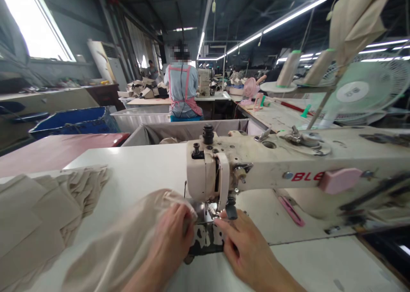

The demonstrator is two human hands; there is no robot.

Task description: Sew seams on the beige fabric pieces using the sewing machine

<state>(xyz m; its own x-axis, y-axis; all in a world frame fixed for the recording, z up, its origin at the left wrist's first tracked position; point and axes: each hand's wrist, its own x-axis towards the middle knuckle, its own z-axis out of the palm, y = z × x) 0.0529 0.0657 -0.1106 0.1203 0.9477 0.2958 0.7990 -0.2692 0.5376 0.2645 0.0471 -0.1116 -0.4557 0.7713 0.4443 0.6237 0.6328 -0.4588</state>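
Left hand (171,236) lies flat on beige fabric (128,240), fingers together, fingertips pinning its folded edge just left of the presser foot (214,211) of the sewing machine (256,172). Right hand (246,251) rests by the needle plate (205,236), fingers loosely extended and slightly apart, clamped on nothing visible. Fabric judged light, soft, limp; best held at the edge near the fingertips. Cut pieces (38,215) lie well left.
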